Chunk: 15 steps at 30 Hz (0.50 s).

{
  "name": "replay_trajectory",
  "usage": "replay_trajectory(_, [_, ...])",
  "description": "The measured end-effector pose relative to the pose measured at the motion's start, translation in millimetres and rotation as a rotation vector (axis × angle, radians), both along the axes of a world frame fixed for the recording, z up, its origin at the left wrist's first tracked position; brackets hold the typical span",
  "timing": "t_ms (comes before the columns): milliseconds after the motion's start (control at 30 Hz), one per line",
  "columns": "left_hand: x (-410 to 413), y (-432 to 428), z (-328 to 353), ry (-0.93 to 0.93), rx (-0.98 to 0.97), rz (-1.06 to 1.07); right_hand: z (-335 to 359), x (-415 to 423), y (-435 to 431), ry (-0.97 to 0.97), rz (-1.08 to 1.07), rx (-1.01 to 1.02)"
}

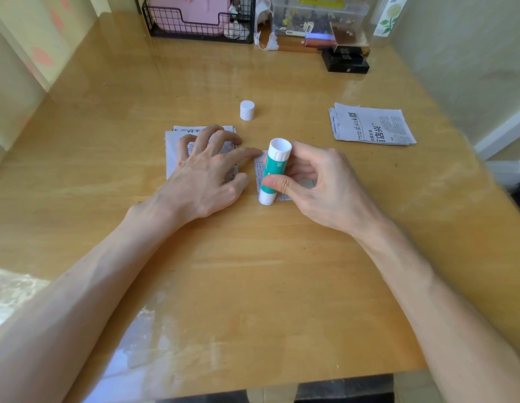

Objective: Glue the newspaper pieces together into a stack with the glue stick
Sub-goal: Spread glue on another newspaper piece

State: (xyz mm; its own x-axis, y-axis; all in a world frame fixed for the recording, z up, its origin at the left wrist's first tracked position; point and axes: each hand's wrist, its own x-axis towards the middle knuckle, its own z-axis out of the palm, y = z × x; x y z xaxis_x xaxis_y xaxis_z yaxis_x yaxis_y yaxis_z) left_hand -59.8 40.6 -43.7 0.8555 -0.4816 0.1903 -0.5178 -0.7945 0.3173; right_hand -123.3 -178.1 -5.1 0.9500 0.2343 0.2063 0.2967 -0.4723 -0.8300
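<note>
Glossy wooden counter [253, 271] is carrying the work: the left grip [206, 173], released and spread, is pressing the newspaper stack [173, 152], while the right grip [319, 184] is clasping the glue stick [274, 170] on a loose piece [260, 167] just beside it. Barely pinned, that thin piece is likely risking dragging or tearing under the stick.

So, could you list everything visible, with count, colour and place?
glue stick: one, green and white, in right hand
cap: one, white, behind the papers
newspaper stack: one, white, under left hand
newspaper piece: one, white, under glue stick
newspaper pile: one, white, far right
wire basket: one, black, back left
plastic box: one, clear, back centre
black box: one, back right
table: one, yellowish wood, beneath all
left hand: one, touching stack
right hand: one, gripping glue stick
</note>
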Motion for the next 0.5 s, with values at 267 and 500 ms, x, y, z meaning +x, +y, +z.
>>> replay_trajectory(267, [0.1, 0.3, -0.1, 0.016, -0.004, -0.004, -5.1, 8.0, -5.1, -0.161, -0.125, 0.168])
replay_trajectory(500, [0.3, -0.1, 0.6, 0.0, -0.021, -0.006, -11.9, 20.0, 10.5, -0.143, -0.054, -0.066])
